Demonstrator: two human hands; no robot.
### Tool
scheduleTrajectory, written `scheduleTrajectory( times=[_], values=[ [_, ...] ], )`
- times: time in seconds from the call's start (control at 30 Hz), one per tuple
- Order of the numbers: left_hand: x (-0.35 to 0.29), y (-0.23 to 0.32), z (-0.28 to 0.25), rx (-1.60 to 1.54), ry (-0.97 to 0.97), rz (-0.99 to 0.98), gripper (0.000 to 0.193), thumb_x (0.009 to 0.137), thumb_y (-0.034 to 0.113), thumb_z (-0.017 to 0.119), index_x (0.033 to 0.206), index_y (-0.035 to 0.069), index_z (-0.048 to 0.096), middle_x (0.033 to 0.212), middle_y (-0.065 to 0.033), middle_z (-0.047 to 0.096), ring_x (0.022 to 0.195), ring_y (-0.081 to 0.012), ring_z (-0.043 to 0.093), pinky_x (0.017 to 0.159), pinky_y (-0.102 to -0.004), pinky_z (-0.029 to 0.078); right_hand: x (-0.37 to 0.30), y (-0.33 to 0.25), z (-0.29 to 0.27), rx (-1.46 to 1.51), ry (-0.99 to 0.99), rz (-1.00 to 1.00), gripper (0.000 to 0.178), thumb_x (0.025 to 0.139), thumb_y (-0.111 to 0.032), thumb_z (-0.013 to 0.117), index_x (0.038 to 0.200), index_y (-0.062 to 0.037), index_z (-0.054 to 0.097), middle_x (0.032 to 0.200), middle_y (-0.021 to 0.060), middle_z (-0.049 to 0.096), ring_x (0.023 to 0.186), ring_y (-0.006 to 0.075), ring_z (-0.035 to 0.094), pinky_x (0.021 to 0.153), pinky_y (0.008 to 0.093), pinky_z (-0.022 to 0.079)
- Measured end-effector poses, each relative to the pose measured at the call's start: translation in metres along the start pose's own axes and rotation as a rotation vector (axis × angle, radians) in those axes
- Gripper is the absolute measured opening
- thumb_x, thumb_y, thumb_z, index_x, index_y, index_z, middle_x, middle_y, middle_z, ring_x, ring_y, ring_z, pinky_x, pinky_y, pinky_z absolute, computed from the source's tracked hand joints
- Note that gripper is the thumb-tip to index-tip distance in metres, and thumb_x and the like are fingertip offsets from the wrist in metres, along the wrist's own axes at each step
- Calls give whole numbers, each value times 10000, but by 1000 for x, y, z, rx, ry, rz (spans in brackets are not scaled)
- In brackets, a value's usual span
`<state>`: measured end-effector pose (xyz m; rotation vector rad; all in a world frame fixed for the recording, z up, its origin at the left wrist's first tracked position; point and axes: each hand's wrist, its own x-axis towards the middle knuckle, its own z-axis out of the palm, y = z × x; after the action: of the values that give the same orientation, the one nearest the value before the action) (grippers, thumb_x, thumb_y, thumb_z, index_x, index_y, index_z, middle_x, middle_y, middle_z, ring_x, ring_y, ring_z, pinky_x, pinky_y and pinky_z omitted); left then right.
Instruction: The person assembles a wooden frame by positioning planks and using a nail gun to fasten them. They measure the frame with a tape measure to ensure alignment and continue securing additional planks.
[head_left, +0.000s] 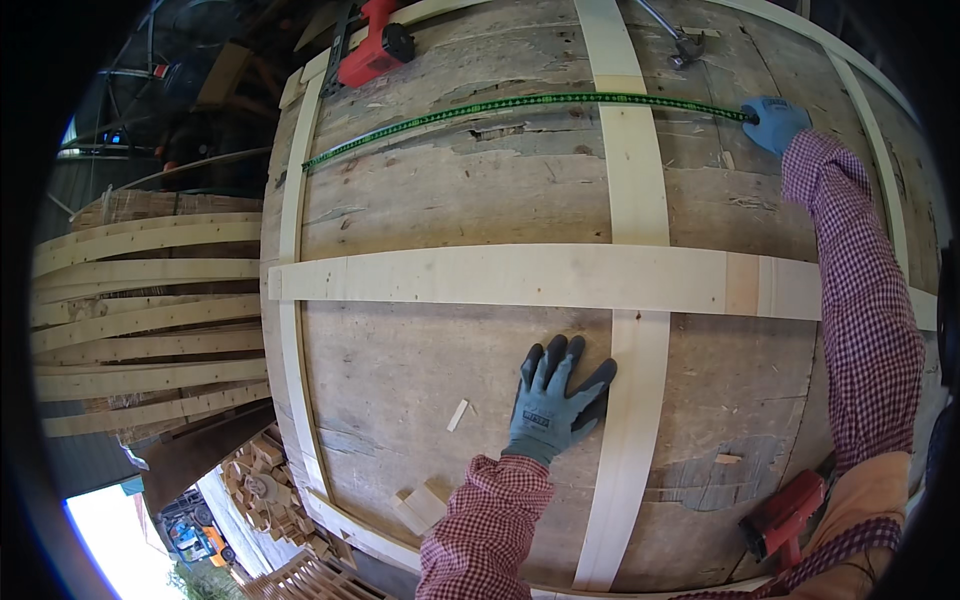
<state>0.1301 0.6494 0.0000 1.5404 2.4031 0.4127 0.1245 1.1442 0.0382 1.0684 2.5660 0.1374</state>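
Note:
My left hand [552, 402], in a blue-grey glove with dark fingertips, lies flat on the worn plywood surface [400, 365]. Its fingers are spread, and the thumb side is close to a pale upright plank [635, 400]. Far off to the right, my right hand [778, 125] is closed at one end of a green and black tape measure [520, 101]; the case is hidden by the glove. The tape runs left across the upright plank to the frame's left strip [292, 210]. A long crosswise plank [500, 275] lies between my hands and over the upright one.
A red power tool [372, 48] rests at the far left, and another red tool [785, 515] is near my right forearm. A hammer [685, 45] lies at the far edge. Wood offcuts [422, 507] sit near my left sleeve. Stacked curved slats [150, 320] stand left of the table.

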Motion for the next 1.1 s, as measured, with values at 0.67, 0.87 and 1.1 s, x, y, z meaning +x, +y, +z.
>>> scheduleTrajectory(
  times=[0.67,0.87,1.1],
  values=[
    [1,0,0,-6,10,-2,567,780,355,656,1318,369,478,1458,-125,324,1346,-358,299,1103,-550,218,7,-2,-7,-3,-99,42,411,854,-380,568,1224,-201,548,1212,72,572,1106,249,558,930,397,437],
    [0,0,1,-7,5,-7,552,794,361,645,1320,368,476,1459,-123,327,1345,-357,303,1103,-548,220,7,-2,-5,-1,-75,50,393,856,-377,564,1209,-205,555,1199,77,574,1100,251,559,919,406,438],
    [1,0,1,3,-7,-7,565,795,373,646,1329,375,461,1462,-122,323,1347,-357,301,1105,-548,219,6,-1,-7,-30,-109,49,438,870,-412,539,1271,-238,521,1306,35,527,1169,255,530,958,432,447]
  ],
)
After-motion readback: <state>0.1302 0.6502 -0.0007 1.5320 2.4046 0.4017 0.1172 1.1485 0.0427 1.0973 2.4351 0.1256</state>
